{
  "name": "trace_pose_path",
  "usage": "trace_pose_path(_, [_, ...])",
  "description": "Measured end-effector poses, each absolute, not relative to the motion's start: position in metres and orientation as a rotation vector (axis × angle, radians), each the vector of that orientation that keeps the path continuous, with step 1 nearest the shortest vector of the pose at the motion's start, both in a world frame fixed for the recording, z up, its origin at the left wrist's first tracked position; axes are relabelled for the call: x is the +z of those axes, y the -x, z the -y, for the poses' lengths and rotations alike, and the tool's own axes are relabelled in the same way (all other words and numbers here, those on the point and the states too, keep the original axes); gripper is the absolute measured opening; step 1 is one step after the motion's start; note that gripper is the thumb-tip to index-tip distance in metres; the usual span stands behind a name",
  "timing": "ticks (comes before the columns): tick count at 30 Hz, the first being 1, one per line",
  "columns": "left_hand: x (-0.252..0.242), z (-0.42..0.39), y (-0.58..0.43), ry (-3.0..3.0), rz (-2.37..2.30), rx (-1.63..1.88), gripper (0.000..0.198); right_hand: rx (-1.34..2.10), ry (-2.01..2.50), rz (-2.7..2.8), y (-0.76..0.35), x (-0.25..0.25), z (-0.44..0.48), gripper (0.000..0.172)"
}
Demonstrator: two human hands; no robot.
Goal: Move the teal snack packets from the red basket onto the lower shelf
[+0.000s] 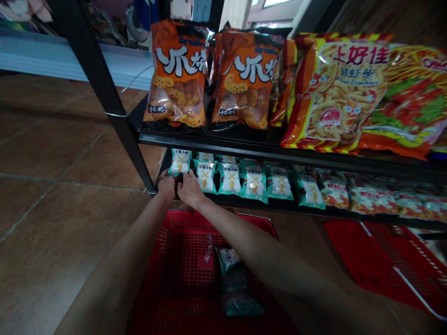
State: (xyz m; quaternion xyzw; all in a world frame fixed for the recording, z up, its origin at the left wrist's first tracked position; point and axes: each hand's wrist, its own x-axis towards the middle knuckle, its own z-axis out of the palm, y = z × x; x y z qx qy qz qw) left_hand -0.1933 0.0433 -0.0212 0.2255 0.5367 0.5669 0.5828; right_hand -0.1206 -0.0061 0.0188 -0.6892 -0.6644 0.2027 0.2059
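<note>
On the lower shelf, a small green-and-white snack bag [180,161] stands at the left end of a row of similar bags. My left hand [165,183] is closed at its lower left edge, with the fingertips partly hidden. My right hand [189,187] grips the bag's lower right corner, fingers curled. Just right of it leans another snack bag of the same kind [206,177]. Below my forearms sits a red shopping basket [181,246], with several small snack bags [240,302] at its right side.
The upper shelf [209,140] carries large orange snack bags [178,77] and prawn cracker bags [342,93]. A black shelf post [101,88] rises at the left. Another red basket [380,260] lies at the right on the tiled floor [70,223]. Red-and-white bags [370,195] continue along the lower shelf.
</note>
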Motion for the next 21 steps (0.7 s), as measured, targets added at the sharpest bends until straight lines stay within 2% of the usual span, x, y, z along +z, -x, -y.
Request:
trace_pose_path(13, [-0.0192,-0.043,0.1906,-0.546,-1.323,1.311,0.043,0.55,1.935,1.846,0.1203,0.0149,-0.0019,0.028])
trace_pose_path(21, [-0.0213,-0.0428,0.1869,-0.605,-1.423,1.329,0.04,0.556,1.958,1.828,0.1195,0.0141,-0.0021,0.023])
